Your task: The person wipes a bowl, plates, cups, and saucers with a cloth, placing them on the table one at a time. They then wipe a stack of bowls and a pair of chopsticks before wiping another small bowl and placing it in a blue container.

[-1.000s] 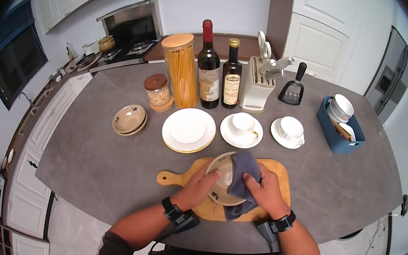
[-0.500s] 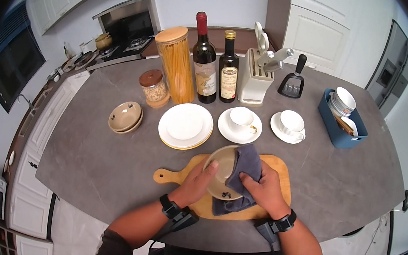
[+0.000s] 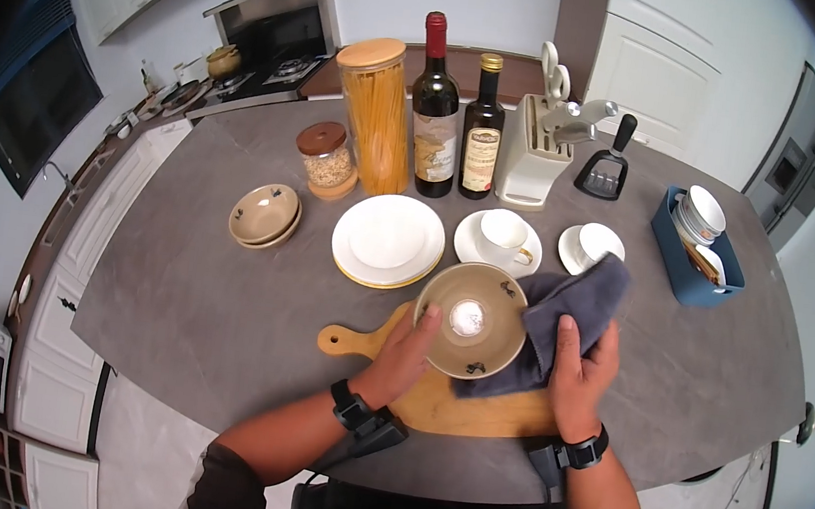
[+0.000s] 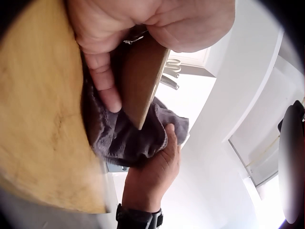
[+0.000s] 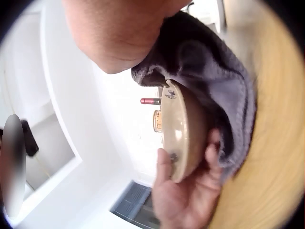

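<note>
In the head view my left hand (image 3: 401, 356) grips the left side of a beige bowl (image 3: 472, 324), thumb over the rim and fingers beneath. The bowl is tilted toward me over a wooden cutting board (image 3: 480, 414), and small dark marks decorate its inside. My right hand (image 3: 582, 383) holds a dark grey cloth (image 3: 572, 309) at the bowl's right side, with the thumb on top of the fabric. Part of the cloth (image 5: 233, 105) hangs behind and under the bowl (image 5: 183, 129) in the right wrist view.
Beyond the board stand two stacked bowls (image 3: 264, 214), stacked white plates (image 3: 389, 242), and two cups (image 3: 504, 233) on saucers. Farther back are a pasta jar (image 3: 377, 120), bottles (image 3: 434, 147) and a knife block (image 3: 530, 168). A blue bin (image 3: 693, 262) holds dishes at right.
The right hand has moved right with the cloth, drawing it out of the bowl, so the inside now shows. The left hand still holds the bowl, which has shifted slightly up and right in view.
</note>
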Demonstrator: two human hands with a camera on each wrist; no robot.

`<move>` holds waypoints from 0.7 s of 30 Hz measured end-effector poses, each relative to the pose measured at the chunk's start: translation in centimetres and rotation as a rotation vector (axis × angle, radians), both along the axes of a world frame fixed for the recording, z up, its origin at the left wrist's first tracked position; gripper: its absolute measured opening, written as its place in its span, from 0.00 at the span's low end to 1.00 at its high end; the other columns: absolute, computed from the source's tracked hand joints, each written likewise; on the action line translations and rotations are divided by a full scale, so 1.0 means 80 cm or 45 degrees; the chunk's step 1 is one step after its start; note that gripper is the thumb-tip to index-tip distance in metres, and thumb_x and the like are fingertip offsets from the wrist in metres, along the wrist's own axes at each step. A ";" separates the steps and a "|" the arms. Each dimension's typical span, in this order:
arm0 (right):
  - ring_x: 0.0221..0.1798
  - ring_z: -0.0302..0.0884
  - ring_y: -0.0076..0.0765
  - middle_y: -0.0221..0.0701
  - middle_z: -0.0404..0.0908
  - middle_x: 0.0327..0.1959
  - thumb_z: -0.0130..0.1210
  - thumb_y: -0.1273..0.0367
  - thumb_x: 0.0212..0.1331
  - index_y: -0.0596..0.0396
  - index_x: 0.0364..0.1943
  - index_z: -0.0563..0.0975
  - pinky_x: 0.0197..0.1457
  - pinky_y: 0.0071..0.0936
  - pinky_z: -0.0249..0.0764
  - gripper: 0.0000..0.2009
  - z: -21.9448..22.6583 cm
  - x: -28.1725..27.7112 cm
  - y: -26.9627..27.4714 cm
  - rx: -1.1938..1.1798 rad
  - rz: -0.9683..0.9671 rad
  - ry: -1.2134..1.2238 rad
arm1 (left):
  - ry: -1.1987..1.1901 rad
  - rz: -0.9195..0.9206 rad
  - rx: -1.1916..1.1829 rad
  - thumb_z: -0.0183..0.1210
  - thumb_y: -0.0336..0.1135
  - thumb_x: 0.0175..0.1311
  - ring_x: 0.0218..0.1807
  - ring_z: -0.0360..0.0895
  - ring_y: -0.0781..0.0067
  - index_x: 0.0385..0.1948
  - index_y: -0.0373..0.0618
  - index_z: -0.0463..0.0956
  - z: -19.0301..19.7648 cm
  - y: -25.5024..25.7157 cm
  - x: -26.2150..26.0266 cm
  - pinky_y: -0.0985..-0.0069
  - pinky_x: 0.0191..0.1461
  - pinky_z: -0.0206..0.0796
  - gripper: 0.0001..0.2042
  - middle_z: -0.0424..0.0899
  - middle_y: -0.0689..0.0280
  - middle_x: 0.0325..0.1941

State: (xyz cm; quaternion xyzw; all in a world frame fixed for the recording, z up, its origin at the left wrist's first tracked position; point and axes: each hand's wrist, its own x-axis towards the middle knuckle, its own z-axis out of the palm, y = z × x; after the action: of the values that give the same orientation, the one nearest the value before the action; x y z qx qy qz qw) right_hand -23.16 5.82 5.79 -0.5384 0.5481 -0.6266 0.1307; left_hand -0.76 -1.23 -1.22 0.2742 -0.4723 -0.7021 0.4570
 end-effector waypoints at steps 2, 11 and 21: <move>0.45 0.82 0.49 0.43 0.83 0.46 0.68 0.76 0.61 0.61 0.49 0.82 0.52 0.39 0.79 0.13 0.002 -0.007 0.007 -0.162 -0.131 0.612 | 0.033 -0.003 0.006 0.44 0.55 0.88 0.68 0.72 0.75 0.77 0.39 0.61 0.010 0.004 -0.001 0.75 0.73 0.64 0.30 0.76 0.63 0.69; 0.62 0.82 0.53 0.42 0.85 0.58 0.69 0.73 0.54 0.60 0.54 0.84 0.69 0.49 0.76 0.21 0.005 0.055 -0.008 -0.152 0.346 1.146 | -0.228 0.027 -0.362 0.40 0.56 0.89 0.69 0.71 0.74 0.78 0.40 0.62 0.015 0.006 -0.003 0.74 0.74 0.63 0.30 0.76 0.62 0.68; 0.55 0.83 0.45 0.38 0.86 0.48 0.68 0.69 0.53 0.56 0.47 0.85 0.67 0.41 0.76 0.16 0.002 0.017 0.009 0.037 0.679 1.028 | -0.269 0.045 -0.311 0.43 0.57 0.88 0.62 0.73 0.76 0.75 0.40 0.65 0.025 0.006 0.009 0.74 0.67 0.68 0.30 0.78 0.64 0.63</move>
State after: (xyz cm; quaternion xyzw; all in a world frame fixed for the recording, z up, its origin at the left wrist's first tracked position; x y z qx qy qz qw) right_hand -21.81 6.53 5.98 -0.8585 0.4065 -0.3045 0.0710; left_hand -0.03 -0.74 0.76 0.2972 -0.5946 -0.5985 0.4471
